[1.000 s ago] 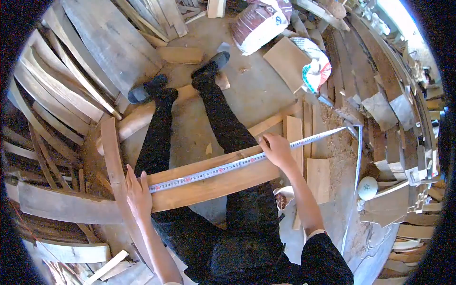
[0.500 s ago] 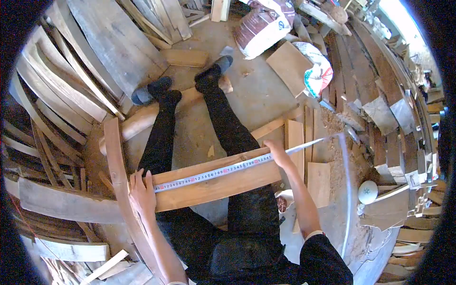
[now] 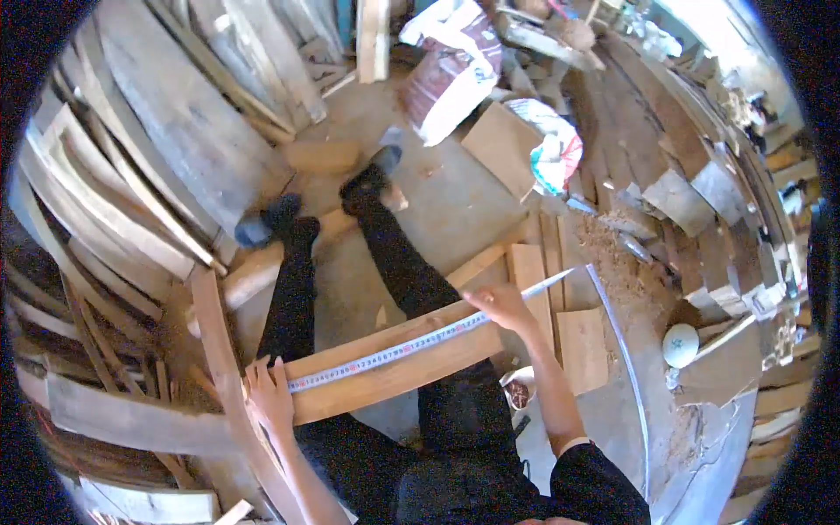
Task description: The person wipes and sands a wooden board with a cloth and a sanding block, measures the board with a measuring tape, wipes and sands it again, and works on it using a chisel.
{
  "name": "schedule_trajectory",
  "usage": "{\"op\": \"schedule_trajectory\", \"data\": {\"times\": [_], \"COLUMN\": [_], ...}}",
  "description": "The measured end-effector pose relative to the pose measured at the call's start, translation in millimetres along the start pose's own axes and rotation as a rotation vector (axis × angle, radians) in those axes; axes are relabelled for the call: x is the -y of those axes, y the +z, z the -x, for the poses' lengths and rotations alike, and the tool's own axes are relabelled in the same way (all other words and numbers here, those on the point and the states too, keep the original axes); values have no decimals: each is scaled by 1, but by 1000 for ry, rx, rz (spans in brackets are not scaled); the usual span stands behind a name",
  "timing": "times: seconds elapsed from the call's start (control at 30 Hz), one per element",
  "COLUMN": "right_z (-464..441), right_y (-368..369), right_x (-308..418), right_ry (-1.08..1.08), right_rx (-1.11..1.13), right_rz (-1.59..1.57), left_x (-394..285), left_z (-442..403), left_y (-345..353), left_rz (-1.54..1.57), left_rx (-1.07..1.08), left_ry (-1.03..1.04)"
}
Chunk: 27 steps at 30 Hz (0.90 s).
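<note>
Across the person's thighs (image 3: 459, 407) lies a board (image 3: 398, 376), with a tape (image 3: 376, 359) stretched along its upper face. The left hand (image 3: 269, 398) is at the board's left end; how closed its grip is, I cannot tell. The right hand's (image 3: 500, 308) grip holds the tape near the other end, beyond which it bends sharply.

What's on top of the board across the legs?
A measuring tape runs lengthwise along the board, with the left hand at one end, the right hand near the other. Wood directly beneath tape and hands can't be seen.
</note>
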State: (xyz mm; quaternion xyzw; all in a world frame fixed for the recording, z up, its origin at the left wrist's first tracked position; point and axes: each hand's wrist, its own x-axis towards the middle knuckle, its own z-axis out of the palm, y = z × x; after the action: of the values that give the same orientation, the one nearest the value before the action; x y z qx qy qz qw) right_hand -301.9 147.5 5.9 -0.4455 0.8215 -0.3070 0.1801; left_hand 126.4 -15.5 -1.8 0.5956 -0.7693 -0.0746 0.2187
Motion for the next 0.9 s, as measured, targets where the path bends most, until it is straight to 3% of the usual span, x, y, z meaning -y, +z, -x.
{"op": "schedule_trajectory", "data": {"times": [0.07, 0.17, 0.2, 0.3, 0.37, 0.5, 0.57, 0.6, 0.77, 0.83, 0.9], "right_z": [-7, 1, -2, 8, 7, 2, 3, 4, -1, 4, 3], "right_y": [-3, 8, 2, 1, 1, -4, -6, -10, 19, 31, 20], "right_x": [-8, -10, -10, -3, -6, -6, -1, 2, -26, -18, -17], "right_ry": [77, -10, 31, -29, -42, -51, 20, 27, 40, -98, -82], "right_rx": [274, 10, 142, 13, 18, 31, 101, 109, 50, -188, -103], "right_rz": [148, 50, 100, 27, 8, -104, -157, -152, -250, -621, -551], "left_x": [7, 3, 2, 3, 13, 8, -9, -6, 15, 10, 2], "left_z": [-1, 4, 6, 6, 3, 6, 8, 8, 18, 22, 28], "left_y": [6, 1, 1, -6, -6, -12, -27, -32, -12, -16, -25], "left_rz": [23, 76, 16, -69, -28, 87, -42, -14, -58, -132, -102], "left_rx": [9, -25, -64, -71, 36, -71, -117, -35, -20, -88, -149], "left_ry": [3, 6, 43, 69, 93, 59, -334, -424, -401, -364, -320]}}
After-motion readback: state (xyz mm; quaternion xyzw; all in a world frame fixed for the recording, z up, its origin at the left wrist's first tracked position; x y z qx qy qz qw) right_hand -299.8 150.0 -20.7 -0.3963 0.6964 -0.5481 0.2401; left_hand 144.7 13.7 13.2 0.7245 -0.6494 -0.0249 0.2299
